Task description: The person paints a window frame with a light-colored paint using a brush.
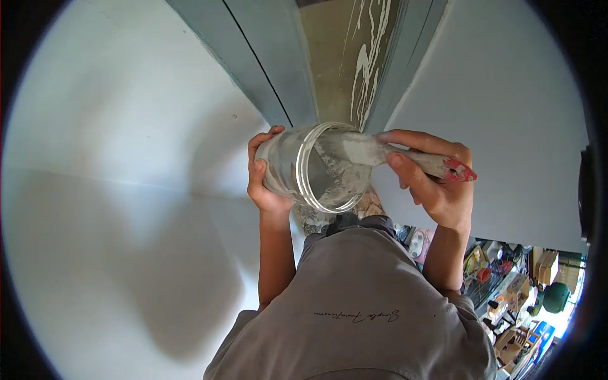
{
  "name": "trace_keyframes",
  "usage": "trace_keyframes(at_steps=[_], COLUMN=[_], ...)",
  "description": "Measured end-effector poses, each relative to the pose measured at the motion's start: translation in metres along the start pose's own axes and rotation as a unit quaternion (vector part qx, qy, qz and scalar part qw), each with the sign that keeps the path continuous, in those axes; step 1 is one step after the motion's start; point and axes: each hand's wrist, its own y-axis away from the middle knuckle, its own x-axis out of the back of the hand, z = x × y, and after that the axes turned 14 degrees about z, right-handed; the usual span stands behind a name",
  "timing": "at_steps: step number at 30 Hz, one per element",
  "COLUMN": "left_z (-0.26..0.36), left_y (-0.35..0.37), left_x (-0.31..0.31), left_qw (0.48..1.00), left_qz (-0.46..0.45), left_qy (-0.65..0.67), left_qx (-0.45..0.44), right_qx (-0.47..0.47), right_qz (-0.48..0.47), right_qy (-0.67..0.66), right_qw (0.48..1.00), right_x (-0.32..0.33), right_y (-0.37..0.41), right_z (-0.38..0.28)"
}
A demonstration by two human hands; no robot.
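Observation:
A clear, wide-mouthed jar point(285, 161) lies tilted on its side in front of my chest, its mouth turned to the right and its inside smeared with whitish-grey material. My left hand point(269, 174) wraps round the jar's base end. In my right hand point(437, 180) is a paint brush point(430, 163), pinched between thumb and fingers. Its handle is coated in pale paint and has a red end pointing right. The bristles, covered in the same pale material, reach into the jar's mouth.
A pale wall point(114, 126) fills the left side, another wall panel point(500, 126) the right. Between them stands a grey frame point(259, 50) around a brownish panel point(326, 57) with white drips. Cluttered household items point(506, 285) lie at lower right.

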Motion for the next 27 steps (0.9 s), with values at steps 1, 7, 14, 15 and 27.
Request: trace_keyframes(at_steps=[1,7,14,15,27], left_z=[0.0,-0.013,-0.018,-0.02,-0.017], left_y=[0.003,0.008,0.011,0.008,-0.001], left_x=[0.0,0.001,0.002,0.0,0.003], left_qw=[1.0,0.999,0.997,0.997,0.995], left_qz=[0.009,-0.005,-0.004,0.011,0.02], left_qy=[0.009,0.025,0.049,0.044,0.075], left_qx=[0.008,0.029,0.052,0.056,0.064], right_qx=[-0.013,-0.116,0.091,0.15,0.028], right_qz=[0.002,-0.051,-0.059,-0.065,0.004], right_qy=[-0.01,-0.095,-0.113,-0.118,-0.097], right_qw=[1.0,0.987,0.988,0.98,0.995], right_x=[0.004,0.025,0.023,0.025,0.015], right_y=[0.001,0.001,0.002,-0.006,0.002], right_z=[0.002,0.009,0.028,0.034,0.011])
